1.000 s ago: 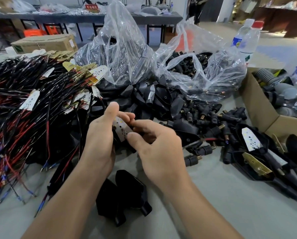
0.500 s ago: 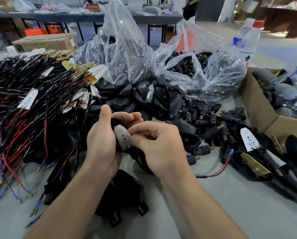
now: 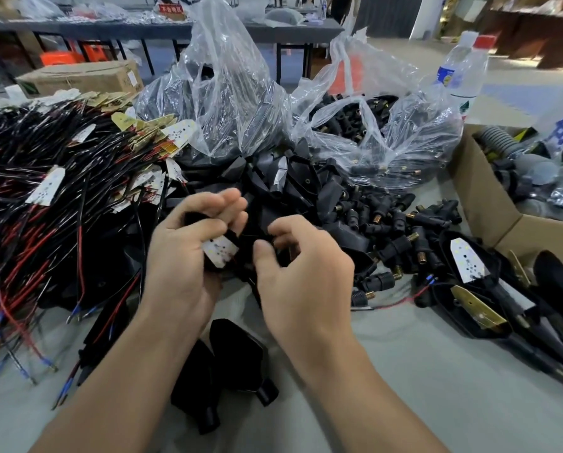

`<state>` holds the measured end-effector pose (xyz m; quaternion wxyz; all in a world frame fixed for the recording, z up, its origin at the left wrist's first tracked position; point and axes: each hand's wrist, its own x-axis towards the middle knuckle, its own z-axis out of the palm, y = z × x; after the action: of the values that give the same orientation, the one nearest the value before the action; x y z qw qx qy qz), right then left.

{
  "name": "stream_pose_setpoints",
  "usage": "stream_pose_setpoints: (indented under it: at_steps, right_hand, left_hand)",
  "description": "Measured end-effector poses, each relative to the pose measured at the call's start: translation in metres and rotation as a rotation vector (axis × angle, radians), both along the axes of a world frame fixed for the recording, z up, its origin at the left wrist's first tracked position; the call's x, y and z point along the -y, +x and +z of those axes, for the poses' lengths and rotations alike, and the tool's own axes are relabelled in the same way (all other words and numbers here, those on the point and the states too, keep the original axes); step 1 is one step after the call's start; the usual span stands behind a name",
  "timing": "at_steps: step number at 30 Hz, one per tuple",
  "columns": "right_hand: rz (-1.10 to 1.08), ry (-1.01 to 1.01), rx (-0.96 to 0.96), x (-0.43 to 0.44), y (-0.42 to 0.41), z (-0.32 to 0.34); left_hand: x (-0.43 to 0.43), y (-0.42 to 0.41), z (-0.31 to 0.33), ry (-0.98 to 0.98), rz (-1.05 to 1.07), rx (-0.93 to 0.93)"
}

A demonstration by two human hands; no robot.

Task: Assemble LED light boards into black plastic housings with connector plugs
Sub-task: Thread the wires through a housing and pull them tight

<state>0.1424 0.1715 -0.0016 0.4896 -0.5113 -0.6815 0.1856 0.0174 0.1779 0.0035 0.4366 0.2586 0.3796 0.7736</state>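
The right hand point(image 3: 306, 273) has come off the board point(image 3: 219, 255), which the left hand point(image 3: 182, 256) now grips alone, fingers curled round it and the black housing point(image 3: 245, 246) beneath, just above the parts pile; the board looks about seated, so a plug likely comes next. The right fingers are curled, but blur hides whether they pinch anything. The left bag point(image 3: 227, 76) holds housings point(image 3: 260, 106), the right bag point(image 3: 404, 132) plugs point(image 3: 348, 112), the box point(image 3: 482, 204) grey hoses point(image 3: 499, 138)

- Two clear plastic bottles point(image 3: 460, 76) stand at the desk's far right (one white cap, one red).
- An open cardboard box point(image 3: 482, 204) at the right holds a grey ribbed hose point(image 3: 499, 138).
- A closed carton point(image 3: 84, 76) sits at the back left.
- Orange stools point(image 3: 93, 52) stand under a far desk point(image 3: 110, 26).
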Motion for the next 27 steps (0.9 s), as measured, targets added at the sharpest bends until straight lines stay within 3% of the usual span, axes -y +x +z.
stream_pose_setpoints:
  at_steps: [2,7,9,14,16,19,23,27]
  right_hand:
    - [0.018,-0.063,0.024,-0.006,0.011,0.004]
    - [0.821,-0.966,0.046,-0.002,0.024,0.020]
    - [0.842,-1.015,-0.109,0.002,0.015,0.015]
    - [0.525,-0.819,-0.813,-0.008,0.008,0.020]
    - [0.397,-0.687,-0.901,-0.015,0.016,0.021]
    - [0.263,-0.549,-0.912,-0.026,0.028,0.023]
    - [0.242,-0.558,-1.161,-0.042,0.045,0.027]
    - [0.182,-0.590,-1.119,-0.057,0.068,0.024]
  left_hand:
    - [-0.001,-0.013,0.003,0.022,0.071,0.092]
    - [0.008,-0.044,0.010,0.101,0.180,0.280]
    - [0.009,-0.047,0.011,0.112,0.162,0.361]
    - [0.006,-0.043,0.005,0.031,0.095,0.441]
    - [0.005,-0.039,0.002,-0.028,0.045,0.354]
    - [0.006,-0.030,0.000,-0.146,-0.050,0.059]
    - [0.015,-0.015,0.004,-0.234,-0.243,-0.397]
    - [0.025,-0.002,0.006,-0.206,-0.540,-0.693]
